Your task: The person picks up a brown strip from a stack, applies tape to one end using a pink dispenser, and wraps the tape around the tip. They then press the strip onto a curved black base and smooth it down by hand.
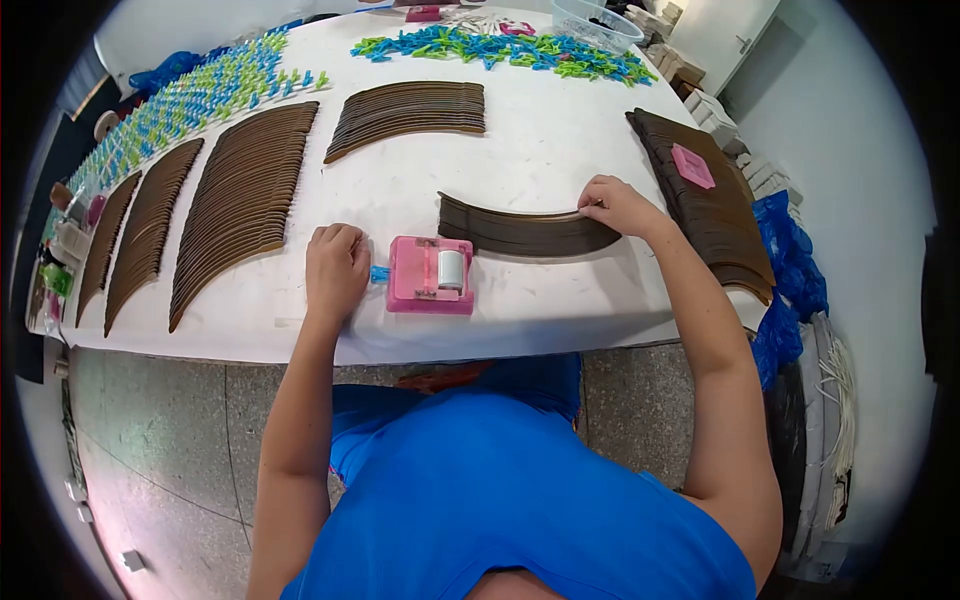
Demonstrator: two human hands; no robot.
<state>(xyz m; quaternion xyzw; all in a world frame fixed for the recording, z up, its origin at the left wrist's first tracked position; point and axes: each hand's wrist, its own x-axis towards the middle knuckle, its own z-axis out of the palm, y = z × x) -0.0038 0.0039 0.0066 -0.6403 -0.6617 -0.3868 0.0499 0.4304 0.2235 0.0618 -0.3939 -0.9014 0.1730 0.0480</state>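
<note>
My right hand (618,205) pinches the right end of a dark brown curved strip stack (525,232), which lies on the white table (560,300). Its left end is behind a pink dispenser (402,275) that holds a white roll. My left hand (338,265) rests on the table just left of the dispenser, its fingers curled. A small blue piece (379,274) shows between that hand and the dispenser. Whether the left fingers hold anything is hidden.
Rows of brown strips (245,200) lie at the left, another row (408,115) further back. Blue and green clips (510,50) are heaped at the far side. A pink tray (692,166) sits on a dark pile (705,215) at the right.
</note>
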